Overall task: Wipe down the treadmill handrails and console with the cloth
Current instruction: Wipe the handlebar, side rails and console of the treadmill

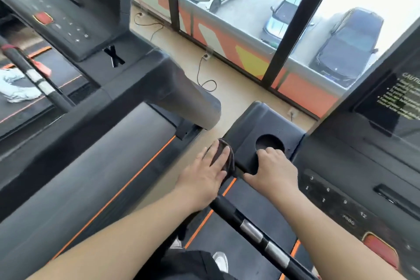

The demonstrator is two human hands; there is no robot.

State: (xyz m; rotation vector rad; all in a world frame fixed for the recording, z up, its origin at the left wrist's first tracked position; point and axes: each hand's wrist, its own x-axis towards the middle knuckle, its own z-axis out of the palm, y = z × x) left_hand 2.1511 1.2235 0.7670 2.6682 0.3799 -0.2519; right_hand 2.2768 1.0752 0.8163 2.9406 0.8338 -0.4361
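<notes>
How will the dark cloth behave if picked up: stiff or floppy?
Probably floppy: the cloth bunches and folds round the console edge under the left hand. Likely light, since flat fingers alone pin it there. Apt to drop if that pressure eases.

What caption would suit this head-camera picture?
Left hand presses a dark cloth against the treadmill console; right hand grips its cupholder.
</notes>
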